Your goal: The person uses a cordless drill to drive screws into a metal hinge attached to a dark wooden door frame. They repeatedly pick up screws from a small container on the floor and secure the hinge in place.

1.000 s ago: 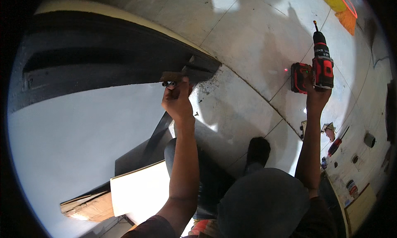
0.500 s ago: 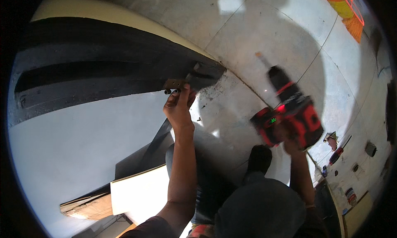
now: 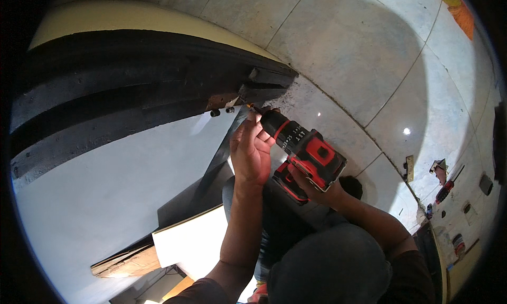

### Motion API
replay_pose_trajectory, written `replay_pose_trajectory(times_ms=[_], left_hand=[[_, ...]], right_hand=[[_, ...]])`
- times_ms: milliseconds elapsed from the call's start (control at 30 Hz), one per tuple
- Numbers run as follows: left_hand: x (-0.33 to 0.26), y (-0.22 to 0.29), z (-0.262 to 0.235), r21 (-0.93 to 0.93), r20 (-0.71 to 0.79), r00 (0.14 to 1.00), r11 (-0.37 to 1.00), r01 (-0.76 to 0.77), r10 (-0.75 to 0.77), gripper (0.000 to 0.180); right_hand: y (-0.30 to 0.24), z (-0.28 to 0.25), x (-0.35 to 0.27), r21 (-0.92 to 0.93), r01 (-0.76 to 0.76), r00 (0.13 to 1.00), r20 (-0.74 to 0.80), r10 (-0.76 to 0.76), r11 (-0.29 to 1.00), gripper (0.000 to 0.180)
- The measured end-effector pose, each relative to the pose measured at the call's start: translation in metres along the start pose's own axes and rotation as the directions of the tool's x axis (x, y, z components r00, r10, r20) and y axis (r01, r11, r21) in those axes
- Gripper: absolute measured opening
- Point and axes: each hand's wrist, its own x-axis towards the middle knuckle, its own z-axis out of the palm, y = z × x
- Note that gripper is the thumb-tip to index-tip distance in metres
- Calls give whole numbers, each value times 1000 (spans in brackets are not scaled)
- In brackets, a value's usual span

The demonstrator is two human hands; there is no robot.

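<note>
My right hand (image 3: 319,190) grips a red and black cordless drill (image 3: 311,151), tilted with its chuck toward the black wooden frame (image 3: 158,85). An orange-tipped bit (image 3: 250,106) reaches the frame's lower edge near its right end. Beside the bit and chuck is my left hand (image 3: 252,153), palm partly turned up; its fingertips close in at the bit, and what they pinch is partly hidden. Just left of the bit, a brown metal hinge plate (image 3: 215,101) rests on the frame's edge, with a small black knob (image 3: 215,113) sticking out below.
A pale panel (image 3: 105,182) spreads under the frame at left, near a white board (image 3: 190,240) and splintered wood (image 3: 127,263). On the tiled floor (image 3: 364,66) at right lie a screwdriver (image 3: 446,191), a small metal plate (image 3: 410,168) and several scraps.
The drill has swung left from over the floor to the frame's edge. My left hand has let go of the hinge plate and moved right and down beside the bit.
</note>
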Motion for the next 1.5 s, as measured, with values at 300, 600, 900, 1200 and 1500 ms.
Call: replay_pose_trajectory(times_ms=[300,600,900,1200,1500], left_hand=[[11,-2,-4,43,10,995,994,-96,96,30],[14,0,0,-30,-35,990,990,-137,136,33],[30,-2,-7,-309,-43,996,949,67,-84,18],[32,-3,-1,-338,-46,998,941,15,-33,16],[32,-6,-1,-399,-32,998,916,32,-49,23]], right_hand=[[2,9,6,9,8,1000,-14,-8,1000,15],[0,7,12,-27,49,999,-8,-49,998,18],[10,14,-4,-331,142,990,40,-136,933,38],[22,13,-11,-253,101,992,100,-78,962,47],[14,3,-3,-318,158,985,117,-127,935,37]])
